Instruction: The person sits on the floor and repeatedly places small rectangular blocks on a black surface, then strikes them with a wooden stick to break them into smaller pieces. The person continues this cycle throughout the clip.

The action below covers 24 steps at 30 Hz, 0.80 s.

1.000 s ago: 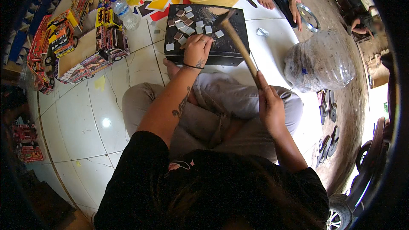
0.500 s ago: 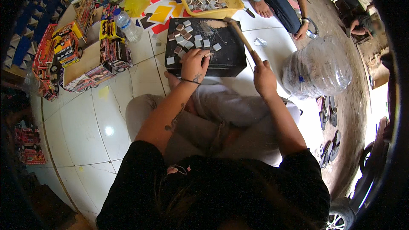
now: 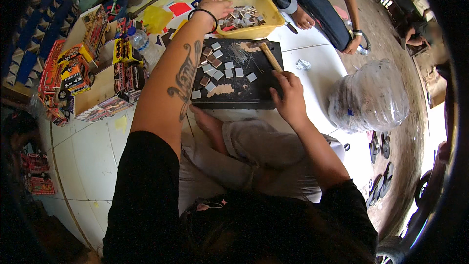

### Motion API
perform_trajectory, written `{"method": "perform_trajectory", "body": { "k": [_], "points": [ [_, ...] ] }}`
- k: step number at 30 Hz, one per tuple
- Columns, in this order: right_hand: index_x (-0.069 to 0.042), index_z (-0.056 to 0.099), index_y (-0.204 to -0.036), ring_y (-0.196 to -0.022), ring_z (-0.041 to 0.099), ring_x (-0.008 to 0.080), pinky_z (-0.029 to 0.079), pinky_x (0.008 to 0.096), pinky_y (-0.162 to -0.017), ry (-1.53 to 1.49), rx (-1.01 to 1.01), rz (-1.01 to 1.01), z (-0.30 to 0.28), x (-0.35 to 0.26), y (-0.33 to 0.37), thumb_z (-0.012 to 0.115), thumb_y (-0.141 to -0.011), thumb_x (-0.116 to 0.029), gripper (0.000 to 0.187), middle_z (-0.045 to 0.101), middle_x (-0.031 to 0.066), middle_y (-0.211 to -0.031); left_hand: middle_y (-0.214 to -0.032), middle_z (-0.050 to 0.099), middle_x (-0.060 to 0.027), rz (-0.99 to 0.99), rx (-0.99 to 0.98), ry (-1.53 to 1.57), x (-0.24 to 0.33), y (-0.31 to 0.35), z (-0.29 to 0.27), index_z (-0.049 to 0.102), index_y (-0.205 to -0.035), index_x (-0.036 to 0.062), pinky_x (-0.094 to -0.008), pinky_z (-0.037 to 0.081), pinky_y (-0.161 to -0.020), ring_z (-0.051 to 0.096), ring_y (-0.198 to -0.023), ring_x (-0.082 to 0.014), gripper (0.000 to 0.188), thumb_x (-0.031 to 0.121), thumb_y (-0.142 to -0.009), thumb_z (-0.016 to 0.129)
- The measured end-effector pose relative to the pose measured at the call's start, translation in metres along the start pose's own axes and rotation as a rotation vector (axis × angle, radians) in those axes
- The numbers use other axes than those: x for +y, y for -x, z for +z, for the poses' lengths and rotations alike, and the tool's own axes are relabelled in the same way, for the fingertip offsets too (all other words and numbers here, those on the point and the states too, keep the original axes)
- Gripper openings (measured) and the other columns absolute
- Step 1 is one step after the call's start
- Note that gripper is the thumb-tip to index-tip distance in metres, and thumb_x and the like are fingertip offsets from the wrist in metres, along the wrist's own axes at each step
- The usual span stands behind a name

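Note:
My left hand (image 3: 216, 8) reaches over the left rim of a yellow plastic basin (image 3: 266, 6), fingers stretched toward a heap of small square pieces (image 3: 244, 17); nothing shows in its grasp. My right hand (image 3: 291, 97) lies loosely around the lower end of a hammer's wooden handle (image 3: 271, 57), the thumb standing apart. The hammer's head rests on a low black box (image 3: 234, 99). Scattered across the box's left half are silver and brown square tiles (image 3: 219, 64). Thin nails or pins (image 3: 239, 57) lie by the hammer head. Two tan worn patches mark the black top.
On the left stand several toy trucks (image 3: 78, 76) and a water bottle (image 3: 139, 39). Large clear plastic wrapping (image 3: 369, 97) sits at right, near sandals (image 3: 381, 181). A knife (image 3: 291, 28) lies beside the basin. Another person's hand (image 3: 352, 44) and foot are at the upper right.
My left hand has left the near edge of the black box and reached forward to the basin. My right hand has loosened and shifted on the handle. The hammer head stays on the box.

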State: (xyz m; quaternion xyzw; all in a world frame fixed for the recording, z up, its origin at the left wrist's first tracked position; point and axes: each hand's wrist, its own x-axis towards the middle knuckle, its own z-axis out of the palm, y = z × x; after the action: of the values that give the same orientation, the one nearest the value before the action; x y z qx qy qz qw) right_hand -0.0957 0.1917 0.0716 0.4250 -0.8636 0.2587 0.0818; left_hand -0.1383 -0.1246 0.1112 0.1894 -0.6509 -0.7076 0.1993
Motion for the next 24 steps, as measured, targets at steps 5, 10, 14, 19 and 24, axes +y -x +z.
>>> {"method": "perform_trajectory", "body": {
  "k": [5,10,14,19,24],
  "points": [
    [-0.005,0.064,-0.103,-0.103,0.055,0.0319,0.045,0.0416,-0.088,0.050,-0.085,-0.096,0.043,-0.018,-0.088,0.065,-0.078,-0.014,0.027,0.060,0.0150,-0.106,-0.086,0.067,-0.0096,0.191,-0.004,-0.631,-0.034,0.093,-0.036,0.064,-0.095,0.0008,-0.0284,0.049,-0.071,0.063,-0.077,-0.0149,0.020,0.017,-0.083,0.064],
    [-0.009,0.069,-0.094,-0.090,0.065,0.0303,0.051,0.0413,-0.079,0.366,-0.426,0.153,0.079,-0.031,-0.153,0.062,-0.080,-0.027,0.024,0.068,0.0122,-0.095,-0.079,0.063,-0.0083,0.274,0.217,-1.029,-0.066,0.197,-0.045,0.064,-0.087,0.0067,-0.0364,0.046,-0.073,0.060,-0.077,-0.0255,0.024,0.027,-0.075,0.072],
    [-0.007,0.069,-0.094,-0.090,0.067,0.0309,0.053,0.0392,-0.076,0.272,-0.411,0.240,0.095,-0.018,-0.162,0.060,-0.080,-0.027,0.026,0.068,0.0161,-0.098,-0.094,0.058,-0.0057,0.308,0.291,-1.208,-0.076,0.212,-0.038,0.067,-0.090,0.0092,-0.0401,0.038,-0.082,0.052,-0.095,-0.0262,0.031,0.033,-0.070,0.072],
    [-0.001,0.069,-0.092,-0.082,0.067,0.0299,0.052,0.0370,-0.076,-0.178,-0.341,0.219,0.088,0.020,-0.160,0.070,-0.075,-0.035,0.038,0.066,0.0209,-0.098,-0.101,0.058,-0.0062,0.311,0.346,-1.214,-0.088,0.204,-0.039,0.066,-0.101,0.0104,-0.0421,0.038,-0.086,0.052,-0.098,-0.0276,0.036,0.033,-0.073,0.069],
    [-0.001,0.059,-0.105,-0.064,0.053,0.0073,0.038,0.0193,-0.052,-1.149,-0.371,0.556,0.063,0.019,-0.133,0.063,-0.086,-0.009,0.022,0.065,0.0049,-0.085,-0.089,0.061,-0.0067,0.303,0.363,-1.076,-0.094,0.197,-0.042,0.065,-0.099,0.0098,-0.0401,0.043,-0.078,0.057,-0.086,-0.0270,0.031,0.023,-0.072,0.072]
  ]
}}
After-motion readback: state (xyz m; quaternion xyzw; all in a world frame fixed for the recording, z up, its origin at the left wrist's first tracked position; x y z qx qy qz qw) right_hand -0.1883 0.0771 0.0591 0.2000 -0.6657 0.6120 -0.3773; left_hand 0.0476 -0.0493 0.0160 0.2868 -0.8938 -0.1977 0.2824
